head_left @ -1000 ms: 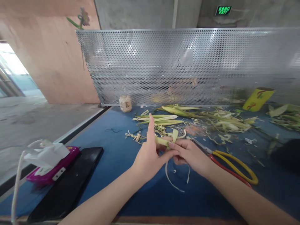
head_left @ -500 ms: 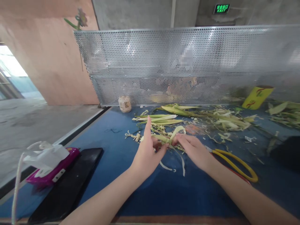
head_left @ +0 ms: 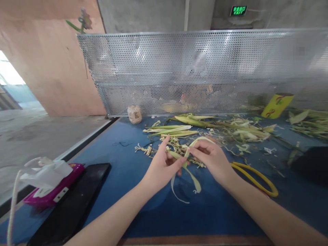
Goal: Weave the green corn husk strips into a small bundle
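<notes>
Pale green corn husk strips (head_left: 196, 184) cross between my two hands over the blue table, their loose ends hanging toward me. My left hand (head_left: 157, 169) pinches them between thumb and fingers, its index finger pointing up. A husk strip that arcs over the fingers is pinched by my right hand (head_left: 215, 159), close to the left thumb. Just beyond the hands lie small knotted husk pieces (head_left: 146, 149), partly hidden by the fingers. Behind those is a small pile of long husk leaves (head_left: 176, 130). Yellow-handled scissors (head_left: 258, 179) lie beside my right forearm, which covers part of them.
A black phone-like slab (head_left: 74, 201) and a purple power strip (head_left: 55, 191) with a white plug lie at left. A twine roll (head_left: 134, 114) stands near the perforated metal screen (head_left: 159, 68). More husks (head_left: 246, 130) and a yellow can (head_left: 276, 106) are at right.
My right hand has drawn its strip across so it now arcs over the fingers to the right. A wider green strip end now hangs below the left hand. The view has shifted slightly.
</notes>
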Demonstrator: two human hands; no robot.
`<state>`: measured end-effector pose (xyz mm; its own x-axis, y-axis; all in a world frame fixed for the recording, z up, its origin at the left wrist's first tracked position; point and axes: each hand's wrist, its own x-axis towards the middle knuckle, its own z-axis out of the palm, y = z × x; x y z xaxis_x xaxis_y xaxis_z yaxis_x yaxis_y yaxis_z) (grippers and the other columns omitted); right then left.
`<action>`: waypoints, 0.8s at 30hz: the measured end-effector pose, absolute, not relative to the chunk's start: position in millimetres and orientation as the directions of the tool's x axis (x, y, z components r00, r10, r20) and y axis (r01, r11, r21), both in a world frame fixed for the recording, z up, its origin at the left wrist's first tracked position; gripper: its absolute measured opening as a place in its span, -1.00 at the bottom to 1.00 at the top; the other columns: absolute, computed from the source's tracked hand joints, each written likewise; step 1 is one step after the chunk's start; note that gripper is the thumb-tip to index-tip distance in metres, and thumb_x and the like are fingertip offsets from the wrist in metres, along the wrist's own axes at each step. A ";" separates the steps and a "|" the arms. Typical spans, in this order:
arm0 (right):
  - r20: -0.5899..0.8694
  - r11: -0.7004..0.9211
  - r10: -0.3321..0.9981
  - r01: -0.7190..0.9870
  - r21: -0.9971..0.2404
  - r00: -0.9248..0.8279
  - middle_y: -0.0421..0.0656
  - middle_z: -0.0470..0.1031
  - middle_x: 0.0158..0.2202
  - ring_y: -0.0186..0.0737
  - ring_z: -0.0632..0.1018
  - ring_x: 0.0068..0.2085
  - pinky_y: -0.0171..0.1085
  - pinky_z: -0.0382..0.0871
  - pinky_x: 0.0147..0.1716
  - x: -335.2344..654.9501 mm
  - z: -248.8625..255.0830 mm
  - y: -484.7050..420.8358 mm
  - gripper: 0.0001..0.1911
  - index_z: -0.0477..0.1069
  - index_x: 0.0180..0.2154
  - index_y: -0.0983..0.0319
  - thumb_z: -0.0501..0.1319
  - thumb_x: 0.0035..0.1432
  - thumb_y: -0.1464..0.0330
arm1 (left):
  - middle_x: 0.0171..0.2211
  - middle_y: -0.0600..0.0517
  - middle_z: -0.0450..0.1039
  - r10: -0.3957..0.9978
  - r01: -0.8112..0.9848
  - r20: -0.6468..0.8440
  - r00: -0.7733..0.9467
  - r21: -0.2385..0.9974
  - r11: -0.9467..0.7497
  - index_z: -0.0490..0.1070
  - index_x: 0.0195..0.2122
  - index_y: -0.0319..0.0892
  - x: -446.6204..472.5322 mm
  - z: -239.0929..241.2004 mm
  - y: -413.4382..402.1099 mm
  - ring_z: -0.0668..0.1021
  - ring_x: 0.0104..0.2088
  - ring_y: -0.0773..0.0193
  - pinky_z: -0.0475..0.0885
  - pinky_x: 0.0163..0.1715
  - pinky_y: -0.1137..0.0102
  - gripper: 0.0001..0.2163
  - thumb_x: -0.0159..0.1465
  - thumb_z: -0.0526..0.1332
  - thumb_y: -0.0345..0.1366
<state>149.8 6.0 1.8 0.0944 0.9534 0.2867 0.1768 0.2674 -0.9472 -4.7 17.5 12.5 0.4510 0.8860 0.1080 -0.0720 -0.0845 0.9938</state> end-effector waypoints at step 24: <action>0.114 0.207 0.945 0.288 -0.935 -0.307 -0.22 0.45 -0.57 -0.40 0.40 -0.55 -0.36 0.27 -0.51 158.1 11.6 2.7 -0.80 0.30 -0.51 0.25 0.19 0.03 0.27 | -0.73 0.24 0.31 0.958 -0.079 0.144 0.248 0.989 -0.128 -0.28 0.24 -0.28 -13.6 18.6 29.9 0.31 -0.73 0.46 0.16 -0.78 0.60 -0.02 -0.09 0.36 -0.29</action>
<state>158.1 2.7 11.6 -0.3067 0.9449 0.1145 0.2883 0.2068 -0.9349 -13.6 29.9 18.6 0.2481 0.9580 0.1436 -0.0789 -0.1277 0.9887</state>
